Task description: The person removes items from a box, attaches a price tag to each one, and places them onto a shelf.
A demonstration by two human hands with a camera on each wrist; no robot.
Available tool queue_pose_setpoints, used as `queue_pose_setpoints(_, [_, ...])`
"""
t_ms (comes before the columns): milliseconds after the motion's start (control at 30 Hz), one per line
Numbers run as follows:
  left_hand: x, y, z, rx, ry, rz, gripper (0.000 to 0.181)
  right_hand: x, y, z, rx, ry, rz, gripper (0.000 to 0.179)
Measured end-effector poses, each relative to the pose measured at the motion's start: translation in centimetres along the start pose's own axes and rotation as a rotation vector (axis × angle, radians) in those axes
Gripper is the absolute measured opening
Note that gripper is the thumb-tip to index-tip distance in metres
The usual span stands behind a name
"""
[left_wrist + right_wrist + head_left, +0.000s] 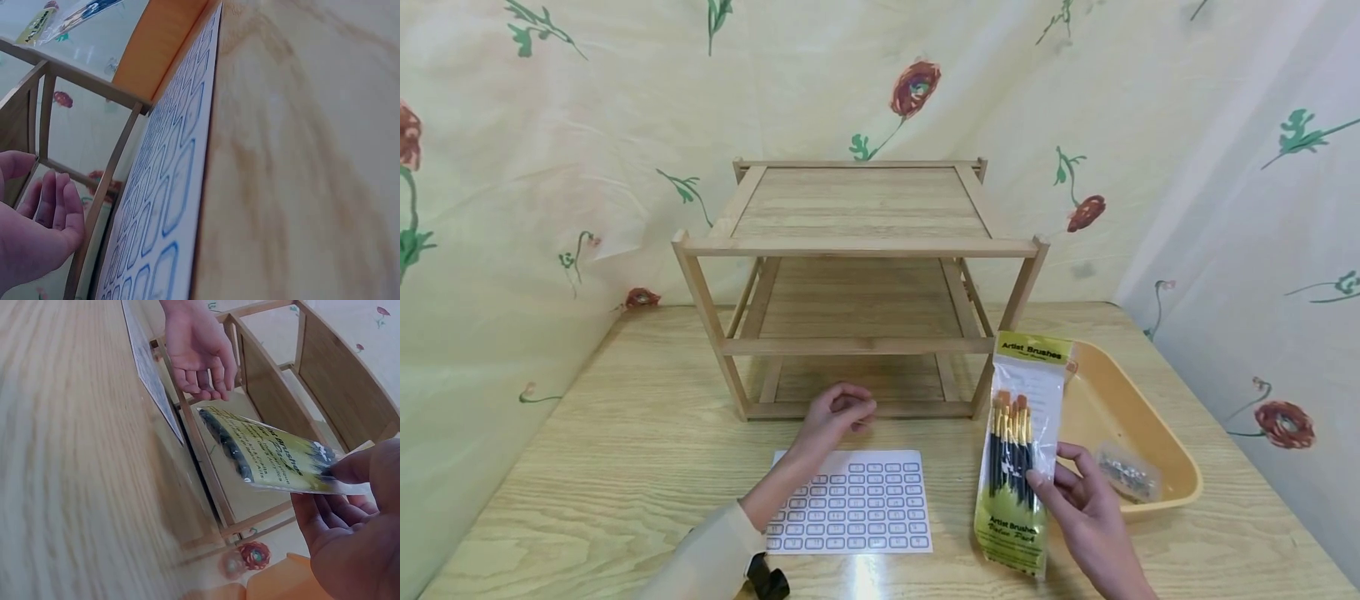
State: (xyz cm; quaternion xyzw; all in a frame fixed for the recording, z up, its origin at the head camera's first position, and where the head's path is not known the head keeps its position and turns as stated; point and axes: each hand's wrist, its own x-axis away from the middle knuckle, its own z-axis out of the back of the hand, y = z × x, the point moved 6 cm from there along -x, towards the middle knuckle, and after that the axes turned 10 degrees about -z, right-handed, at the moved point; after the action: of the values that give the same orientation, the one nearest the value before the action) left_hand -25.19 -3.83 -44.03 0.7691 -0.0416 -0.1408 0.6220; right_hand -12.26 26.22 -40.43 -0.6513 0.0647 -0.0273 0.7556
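My right hand (1090,508) pinches a clear pack of artist brushes (1017,467) by its right edge, thumb in front and fingers behind. The pack has a yellow-green header and base, with several dark-handled brushes inside; it stands nearly upright in the head view. In the right wrist view, the printed base of the pack (269,453) points toward the left hand (199,353). That left hand (835,417) holds nothing, its fingers loosely bent, above the back of a white sheet of boxed labels (880,508) and before the wooden rack's lowest shelf.
A three-tier wooden rack (861,247) stands at the back middle of the table. To the right, partly behind the brush pack, sits a yellow tray (1165,442) holding a clear bag of small metallic pieces (1126,473). Flower-patterned cloth (625,92) hangs behind and at both sides.
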Motion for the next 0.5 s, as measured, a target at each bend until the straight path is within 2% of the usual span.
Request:
queue_pose_setpoints(200, [0.2,0.2,1.1,-0.01,0.017,-0.011,0.028,0.0,0.0,-0.7,0.012,-0.029,0.025,0.027])
queue_pose_setpoints(500, [0.6,0.7,2.3,-0.023,0.04,-0.009,0.027,-0.4,0.1,-1.4,0.127,-0.053,0.01,0.029])
